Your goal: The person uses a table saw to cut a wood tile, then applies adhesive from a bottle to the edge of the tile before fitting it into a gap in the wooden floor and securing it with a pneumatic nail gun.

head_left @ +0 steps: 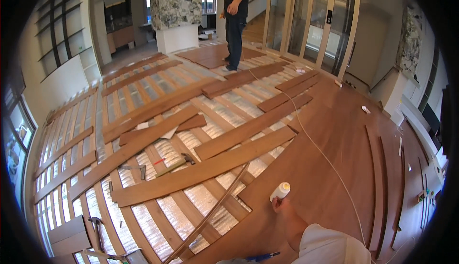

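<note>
In the lower middle, my right hand (pixel 278 205) is closed around the lower part of a white plastic bottle (pixel 278 193) with a yellow top. The bottle is tilted, just above or on the laid brown wood floor (pixel 325 154), close to its stepped edge. My right forearm comes in from below in a light sleeve. Near the lower edge lies a slim blue tool (pixel 263 256), partly cut off. Of my left hand nothing shows.
Loose planks (pixel 205 170) lie across wooden battens with silver foil between them. A hammer (pixel 97 228) lies lower left; further tools lie mid-floor. A hose or cable (pixel 330 163) crosses the laid floor. Another person (pixel 235 20) stands at the back near a stone-patterned pillar (pixel 176 1).
</note>
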{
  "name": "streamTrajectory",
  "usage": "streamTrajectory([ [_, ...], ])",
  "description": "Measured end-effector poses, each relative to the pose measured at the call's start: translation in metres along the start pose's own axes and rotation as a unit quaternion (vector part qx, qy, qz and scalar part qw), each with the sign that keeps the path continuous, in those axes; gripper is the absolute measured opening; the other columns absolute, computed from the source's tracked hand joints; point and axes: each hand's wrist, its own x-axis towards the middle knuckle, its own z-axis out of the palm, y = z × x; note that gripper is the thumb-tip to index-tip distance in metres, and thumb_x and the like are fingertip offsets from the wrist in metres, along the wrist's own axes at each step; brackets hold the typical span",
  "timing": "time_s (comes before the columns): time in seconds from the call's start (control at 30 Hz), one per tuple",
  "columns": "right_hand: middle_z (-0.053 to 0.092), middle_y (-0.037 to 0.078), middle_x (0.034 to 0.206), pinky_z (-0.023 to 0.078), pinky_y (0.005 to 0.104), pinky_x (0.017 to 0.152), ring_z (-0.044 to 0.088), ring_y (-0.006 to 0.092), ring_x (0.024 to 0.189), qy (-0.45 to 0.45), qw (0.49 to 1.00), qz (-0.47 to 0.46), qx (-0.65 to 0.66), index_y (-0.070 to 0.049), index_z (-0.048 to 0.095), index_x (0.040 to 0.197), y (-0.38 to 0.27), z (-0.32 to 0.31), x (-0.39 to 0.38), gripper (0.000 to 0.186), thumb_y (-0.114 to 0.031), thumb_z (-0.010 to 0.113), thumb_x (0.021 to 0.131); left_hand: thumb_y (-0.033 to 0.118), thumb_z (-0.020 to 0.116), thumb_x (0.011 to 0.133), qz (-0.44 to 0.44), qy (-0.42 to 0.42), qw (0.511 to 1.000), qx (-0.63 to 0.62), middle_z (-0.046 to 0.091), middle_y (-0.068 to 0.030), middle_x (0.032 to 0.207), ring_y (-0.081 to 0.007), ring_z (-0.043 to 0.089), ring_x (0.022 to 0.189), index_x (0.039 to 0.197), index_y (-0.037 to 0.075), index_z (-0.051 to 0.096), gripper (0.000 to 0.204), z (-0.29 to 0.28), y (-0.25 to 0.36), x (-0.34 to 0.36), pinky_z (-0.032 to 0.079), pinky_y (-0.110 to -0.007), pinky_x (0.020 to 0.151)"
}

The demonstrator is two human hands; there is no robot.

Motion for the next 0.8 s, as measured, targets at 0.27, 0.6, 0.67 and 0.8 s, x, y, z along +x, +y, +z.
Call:
streamTrajectory([
  [0.27, 0.068, 0.016, 0.091, 0.061, 0.0426, 0.062, 0.067, 0.0295, 0.076, -0.008, 0.964, -0.027, -0.264, -0.001, 0.063, 0.102, 0.115, -0.05, 0.044, 0.039, -0.033, 0.041, 0.102, 0.028, 0.046, 0.099, -0.034, 0.031, 0.998, -0.047, 0.066, -0.0221, 0.1, -0.042, 0.062, 0.094, 0.101, 0.007, 0.064, 0.028, 0.034, -0.028, 0.003, 0.048, -0.054, 0.078],
  [0.6, 0.059, 0.026, 0.117, 0.058, 0.0439, 0.088, 0.066, 0.0335, 0.104, -0.227, 0.796, 0.108, -0.55, 0.005, 0.041, 0.134, 0.312, -0.008, -0.108, 0.073, -0.054, 0.06, 0.095, 0.009, 0.056, 0.091, 0.002, 0.057, 0.993, -0.1, 0.064, -0.0173, 0.089, -0.0418, 0.063, 0.082, 0.093, 0.009, 0.059, 0.003, -0.07, 0.066, -0.033, 0.051, -0.051, 0.068],
  [0.67, 0.058, 0.026, 0.118, 0.058, 0.0447, 0.089, 0.065, 0.0343, 0.105, -0.23, 0.794, 0.117, -0.551, 0.005, 0.04, 0.135, 0.336, 0.002, -0.126, 0.075, -0.054, 0.06, 0.094, 0.008, 0.056, 0.09, 0.003, 0.071, 0.992, -0.1, 0.064, -0.0167, 0.089, -0.0409, 0.064, 0.082, 0.092, 0.009, 0.06, 0.004, -0.067, 0.062, -0.042, 0.051, -0.05, 0.068],
  [0.8, 0.056, 0.025, 0.12, 0.057, 0.0463, 0.09, 0.063, 0.0363, 0.108, -0.221, 0.788, 0.137, -0.558, 0.002, 0.041, 0.138, 0.362, 0.005, -0.134, 0.075, -0.054, 0.063, 0.093, 0.005, 0.057, 0.088, 0.026, 0.14, 0.981, -0.128, 0.065, -0.0146, 0.088, -0.0374, 0.065, 0.081, 0.092, 0.009, 0.062, 0.008, -0.062, 0.071, -0.054, 0.052, -0.048, 0.068],
])
